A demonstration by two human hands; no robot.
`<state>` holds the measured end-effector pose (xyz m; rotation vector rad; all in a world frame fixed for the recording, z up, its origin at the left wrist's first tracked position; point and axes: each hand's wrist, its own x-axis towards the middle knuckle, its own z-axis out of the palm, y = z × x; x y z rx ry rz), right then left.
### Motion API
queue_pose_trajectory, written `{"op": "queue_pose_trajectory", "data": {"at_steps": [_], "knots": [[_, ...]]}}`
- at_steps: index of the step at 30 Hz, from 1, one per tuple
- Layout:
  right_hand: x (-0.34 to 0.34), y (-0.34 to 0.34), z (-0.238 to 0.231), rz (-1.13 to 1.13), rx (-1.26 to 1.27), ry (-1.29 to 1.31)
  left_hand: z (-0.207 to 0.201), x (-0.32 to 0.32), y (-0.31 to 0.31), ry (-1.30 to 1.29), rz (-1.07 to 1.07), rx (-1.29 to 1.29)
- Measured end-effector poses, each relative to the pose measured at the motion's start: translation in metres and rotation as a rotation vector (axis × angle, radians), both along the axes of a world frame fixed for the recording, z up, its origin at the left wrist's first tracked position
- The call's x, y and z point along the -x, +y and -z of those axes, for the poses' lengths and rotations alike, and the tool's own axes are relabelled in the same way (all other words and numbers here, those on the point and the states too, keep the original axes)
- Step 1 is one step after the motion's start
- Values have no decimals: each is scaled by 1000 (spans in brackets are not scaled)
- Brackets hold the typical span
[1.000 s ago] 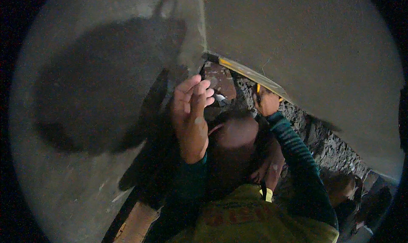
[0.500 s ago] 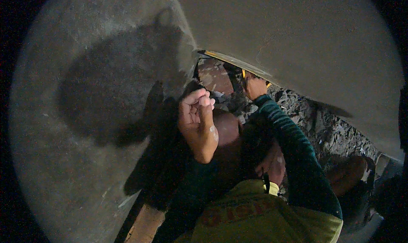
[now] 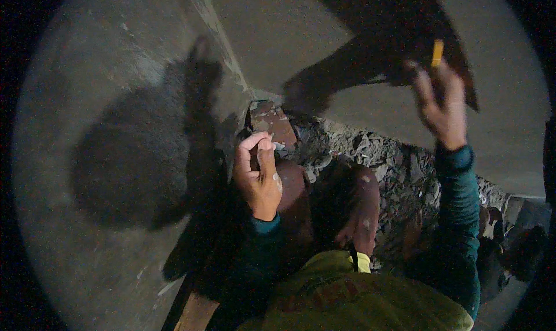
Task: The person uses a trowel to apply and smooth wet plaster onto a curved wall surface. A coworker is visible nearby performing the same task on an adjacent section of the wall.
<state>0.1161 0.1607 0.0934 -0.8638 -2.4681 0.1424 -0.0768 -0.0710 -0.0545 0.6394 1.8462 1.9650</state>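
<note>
My left hand (image 3: pixel 259 177) is raised above my knee beside the wall, fingers curled and thumb meeting the fingertips. Whatever may sit in that pinch is too small to make out. Further right, my right hand (image 3: pixel 443 108) is lifted in front of the grey plastered wall, blurred by motion. It grips a tool with a yellow handle (image 3: pixel 438 53), whose end sticks up past the fingers. A broad dark shape spreads behind that hand; I cannot tell how much of it is the tool and how much is shadow.
Two grey walls meet in a corner, with a reddish-brown block (image 3: pixel 275 125) at its foot. Grey rubble (image 3: pixel 399 177) lies along the right wall's base. A wooden piece (image 3: pixel 197 312) stands at lower left. Dark objects (image 3: pixel 524 253) at far right are unclear.
My right hand has come away from the wall's base, up and to the right, with the yellow-handled tool. The left hand keeps its pinch. The view has shifted slightly.
</note>
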Motion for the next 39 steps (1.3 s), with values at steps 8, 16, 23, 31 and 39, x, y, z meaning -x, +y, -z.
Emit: {"op": "queue_pose_trajectory", "data": {"at_steps": [8,16,23,31,39], "knots": [[-184,51,-110,226,-152,384,-13,-31,32,-39,-12,-102],[-17,-21,49,-35,293,620,-3,-33,43,18,-51,-124],[123,-19,168,-312,958,703,-6,-37,53,-2,-56,-152],[186,-9,206,-443,1122,731,-5,-39,44,25,-72,-111],[114,9,190,-139,958,741,-2,-37,44,62,-58,-84]]}}
